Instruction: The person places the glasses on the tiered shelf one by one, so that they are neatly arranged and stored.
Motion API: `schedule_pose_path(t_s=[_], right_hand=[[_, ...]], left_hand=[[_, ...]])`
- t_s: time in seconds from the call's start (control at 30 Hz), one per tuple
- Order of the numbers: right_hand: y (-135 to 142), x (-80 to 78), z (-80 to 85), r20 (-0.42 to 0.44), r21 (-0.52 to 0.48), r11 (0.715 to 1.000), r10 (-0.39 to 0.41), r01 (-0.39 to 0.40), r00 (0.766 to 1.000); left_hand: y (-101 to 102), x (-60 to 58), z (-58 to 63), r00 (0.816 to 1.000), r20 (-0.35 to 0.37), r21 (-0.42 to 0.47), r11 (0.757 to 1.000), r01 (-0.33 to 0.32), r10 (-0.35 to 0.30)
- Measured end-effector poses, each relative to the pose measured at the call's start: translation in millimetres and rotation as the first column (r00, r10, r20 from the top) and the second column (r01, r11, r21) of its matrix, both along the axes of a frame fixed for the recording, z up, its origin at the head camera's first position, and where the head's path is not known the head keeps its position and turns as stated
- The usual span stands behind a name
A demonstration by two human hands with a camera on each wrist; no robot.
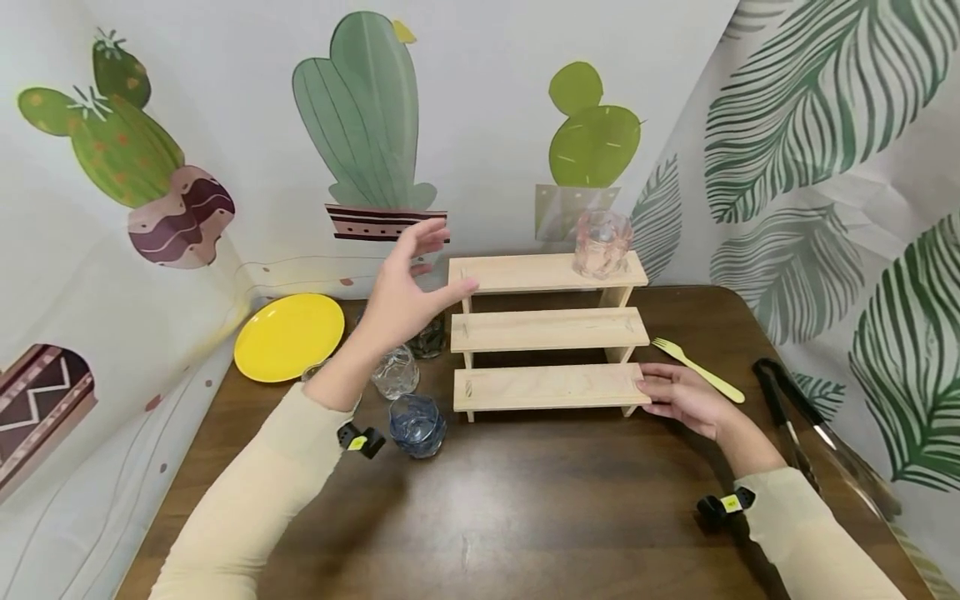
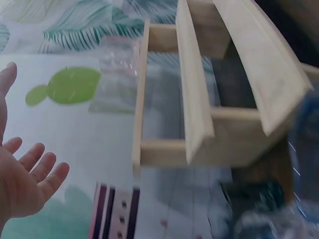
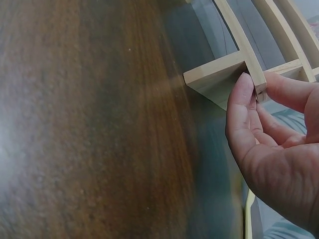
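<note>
A three-tier wooden shelf rack stands on the table, with a pink faceted glass at the right of its top tier. My right hand pinches the right end of the bottom tier. The right wrist view shows the thumb and the fingertips on opposite faces of that board. Raised beside the rack's upper left corner, my left hand has its fingers spread and holds nothing. Below it stand a blue glass, a clear glass and a dark glass, partly covered by the hand.
On the left lies a yellow plate, with another glass partly hidden behind my left wrist. A yellow-green fork rests right of the rack. Black-handled metal tongs lie at the table's right edge. A printed cloth backs the table.
</note>
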State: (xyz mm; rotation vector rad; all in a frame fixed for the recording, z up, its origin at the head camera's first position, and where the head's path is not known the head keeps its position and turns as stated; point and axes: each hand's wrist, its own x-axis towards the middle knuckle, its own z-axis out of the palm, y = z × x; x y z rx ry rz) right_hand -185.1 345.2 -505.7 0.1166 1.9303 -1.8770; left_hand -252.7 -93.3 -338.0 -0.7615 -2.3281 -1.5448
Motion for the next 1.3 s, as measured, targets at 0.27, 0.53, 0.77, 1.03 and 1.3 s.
schedule_pose_path(t_s=[0.27, 0.53, 0.77, 1.03, 1.3], right_hand=[[0, -0.7, -0.4, 0.008, 0.006, 1.0, 0.002, -0.002, 1.0], [-1, -0.1, -2.2, -0.007, 0.009, 1.0, 0.019, -0.019, 1.0], [0, 0.8, -0.5, -0.012, 0.009, 1.0, 0.021, -0.021, 1.0], [1, 0.1, -4.0, -0.001, 0.014, 1.0, 0.023, -0.023, 1.0], [0, 0.2, -2.1, 0.001, 0.009, 1.0, 0.019, -0.019, 1.0]], left_hand=[[-61, 21.5, -24.7, 0.989, 0.032, 0.003, 0.989, -0.146, 0.146], [-118, 43.7, -74.3, 0.929, 0.066, -0.032, 0.931, -0.363, 0.365], [-153, 58.8, -126.5, 0.827, 0.051, -0.044, 0.828, -0.558, 0.56], [-162, 69.8, -165.0, 0.814, 0.2, 0.004, 0.83, -0.558, 0.546], [-169, 68.1, -180.5, 0.847, 0.245, -0.002, 0.874, -0.487, 0.472]])
